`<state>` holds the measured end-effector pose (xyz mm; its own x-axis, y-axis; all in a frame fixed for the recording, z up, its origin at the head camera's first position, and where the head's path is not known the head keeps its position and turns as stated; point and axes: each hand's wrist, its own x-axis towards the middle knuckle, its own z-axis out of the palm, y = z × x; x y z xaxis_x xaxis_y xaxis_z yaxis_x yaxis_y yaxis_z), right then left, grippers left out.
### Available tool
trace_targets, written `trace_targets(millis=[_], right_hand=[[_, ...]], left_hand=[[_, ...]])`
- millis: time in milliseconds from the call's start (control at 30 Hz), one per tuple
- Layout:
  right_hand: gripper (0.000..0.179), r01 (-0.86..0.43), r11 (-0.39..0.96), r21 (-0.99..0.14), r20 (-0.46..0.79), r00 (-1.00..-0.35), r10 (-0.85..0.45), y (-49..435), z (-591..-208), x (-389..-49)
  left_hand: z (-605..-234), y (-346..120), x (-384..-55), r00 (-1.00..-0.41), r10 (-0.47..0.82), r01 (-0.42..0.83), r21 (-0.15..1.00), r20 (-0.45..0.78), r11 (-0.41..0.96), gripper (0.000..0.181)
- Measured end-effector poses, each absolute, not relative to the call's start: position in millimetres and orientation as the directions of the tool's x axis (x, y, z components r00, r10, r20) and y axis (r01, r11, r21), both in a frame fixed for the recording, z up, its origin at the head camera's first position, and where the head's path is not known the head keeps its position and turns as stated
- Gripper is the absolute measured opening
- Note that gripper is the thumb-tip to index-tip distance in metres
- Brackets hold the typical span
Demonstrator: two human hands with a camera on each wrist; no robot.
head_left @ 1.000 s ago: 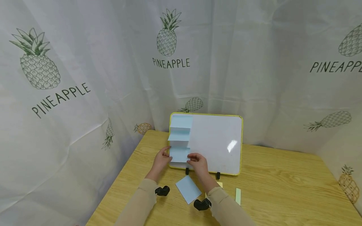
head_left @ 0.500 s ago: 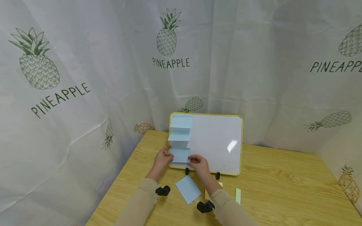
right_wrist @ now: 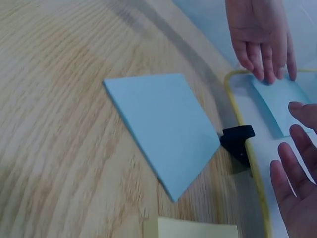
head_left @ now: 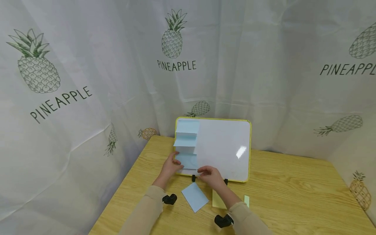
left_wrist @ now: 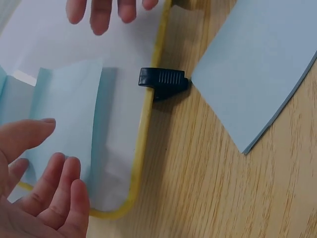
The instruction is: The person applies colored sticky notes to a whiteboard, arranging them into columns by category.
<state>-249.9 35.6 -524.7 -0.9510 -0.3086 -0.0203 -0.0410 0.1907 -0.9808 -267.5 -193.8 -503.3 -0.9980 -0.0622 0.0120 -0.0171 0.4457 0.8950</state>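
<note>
Lowest blue note [head_left: 189, 160], left hand [head_left: 170, 166] at its left edge, right hand [head_left: 212, 177] nearby

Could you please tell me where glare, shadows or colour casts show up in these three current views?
Head: a bright glare patch sits on the right part of the whiteboard; left wrist: a soft shadow lies on the board alongside the lowest blue note; right wrist: a cool bluish cast, strongest towards the upper right, while the table looks warmer.
</note>
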Motion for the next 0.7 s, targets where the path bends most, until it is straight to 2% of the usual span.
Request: trace_targets(millis=[200,700], right_hand=[[0.027,-0.09,0.229,-0.969,0.008,-0.942,-0.337,51,-523,-239],[0.028,-0.121,0.229,-0.966,0.022,-0.919,-0.393,93,-537,-219]], left_hand=[[-503,-186,-271,-0.999,-0.041,-0.007,0.883,0.013,0.47,0.068],[-496,-168,-271,-0.998,0.059,0.05,0.883,0.025,0.467,0.064]])
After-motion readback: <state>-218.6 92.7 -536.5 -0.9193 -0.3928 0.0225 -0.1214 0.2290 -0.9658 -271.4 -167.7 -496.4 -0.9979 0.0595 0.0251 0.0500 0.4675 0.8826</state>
